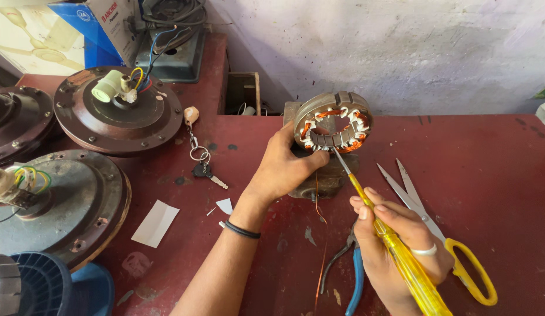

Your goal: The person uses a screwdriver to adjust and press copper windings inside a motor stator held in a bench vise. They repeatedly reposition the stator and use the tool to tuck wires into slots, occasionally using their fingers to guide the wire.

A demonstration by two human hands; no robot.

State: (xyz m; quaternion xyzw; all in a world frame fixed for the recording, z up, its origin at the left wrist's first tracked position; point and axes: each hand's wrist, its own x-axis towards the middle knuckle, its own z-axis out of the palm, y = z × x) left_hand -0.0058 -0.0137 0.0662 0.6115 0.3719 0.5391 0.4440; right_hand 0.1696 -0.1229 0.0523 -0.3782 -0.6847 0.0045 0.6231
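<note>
Copper-wound round steel stator (333,123) stands far-centre on the red table (489,175), pinched at its near rim by my left hand (284,167); heavy, with fragile windings. My right hand (395,246) clamps the yellow-handled screwdriver (401,257).

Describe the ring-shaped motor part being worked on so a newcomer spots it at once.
Start at the dark red table and go to its back edge, mid-frame, below the pale wall. The left hand holds a metal stator ring upright there. Unlike the closed round fan motor housings at left, it is an open ring wound with copper coils, with a yellow-handled screwdriver touching its lower edge.
</note>
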